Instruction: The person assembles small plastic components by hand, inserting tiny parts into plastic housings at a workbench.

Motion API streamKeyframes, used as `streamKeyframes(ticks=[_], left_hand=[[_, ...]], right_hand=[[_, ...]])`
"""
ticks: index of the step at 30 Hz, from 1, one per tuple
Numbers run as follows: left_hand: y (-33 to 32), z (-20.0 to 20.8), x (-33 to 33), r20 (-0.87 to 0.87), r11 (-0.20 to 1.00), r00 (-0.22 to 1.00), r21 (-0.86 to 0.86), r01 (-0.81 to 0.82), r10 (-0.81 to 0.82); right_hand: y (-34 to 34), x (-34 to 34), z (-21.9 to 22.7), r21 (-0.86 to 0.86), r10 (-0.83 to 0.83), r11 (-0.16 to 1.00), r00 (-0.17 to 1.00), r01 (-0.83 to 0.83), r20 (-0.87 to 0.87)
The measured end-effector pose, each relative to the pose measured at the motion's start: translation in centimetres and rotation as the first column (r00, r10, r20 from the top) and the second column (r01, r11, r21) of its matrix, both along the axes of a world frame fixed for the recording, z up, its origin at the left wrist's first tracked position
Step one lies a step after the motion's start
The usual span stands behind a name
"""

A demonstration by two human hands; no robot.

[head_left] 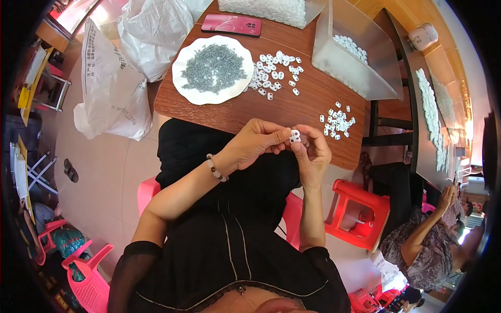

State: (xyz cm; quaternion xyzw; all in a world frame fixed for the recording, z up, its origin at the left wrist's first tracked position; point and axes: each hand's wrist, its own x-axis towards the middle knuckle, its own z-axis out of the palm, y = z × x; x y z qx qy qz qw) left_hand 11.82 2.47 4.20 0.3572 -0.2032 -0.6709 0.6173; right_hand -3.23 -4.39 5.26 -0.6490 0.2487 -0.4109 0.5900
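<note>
Brown wooden table [292, 104] is sitting over pale floor tiles, carrying a clear plastic bin [355, 57] and a round white plate [180, 83] of grey screws; both hands, left hand [255, 143] and right hand [312, 154], are pinching one small white plastic piece [295, 136] just off the table's near edge

A single head-worn fisheye view is given, looking steeply down; the wooden table [292, 109] is seen close, in the upper centre, with edges bent near the rim.
</note>
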Motion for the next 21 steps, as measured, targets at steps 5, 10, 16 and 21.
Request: streamKeyframes(ticks=[5, 10, 16, 21], left_hand=[[0.2, -0.2, -0.1, 0.001, 0.997, 0.998, 0.016, -0.07, 0.07], [0.3, -0.4, -0.4, 0.014, 0.997, 0.997, 0.008, -0.073, 0.073], [0.5, -0.4, -0.9, 0.015, 0.995, 0.995, -0.005, -0.098, 0.098], [0.6, -0.2, -1.5, 0.047, 0.986, 0.985, -0.029, -0.167, 0.168]], right_hand=[[0.0, -0.5, 0.3, -0.124, -0.133, 0.986, 0.966, 0.108, -0.221], [0.3, -0.1, -0.6, -0.06, -0.138, 0.99, 0.972, 0.129, -0.188], [0.7, -0.3, 0.2, -0.054, -0.157, 0.988, 0.958, 0.148, -0.241], [0.8, -0.2, -0.2, -0.057, -0.174, 0.985, 0.954, 0.165, -0.243]])
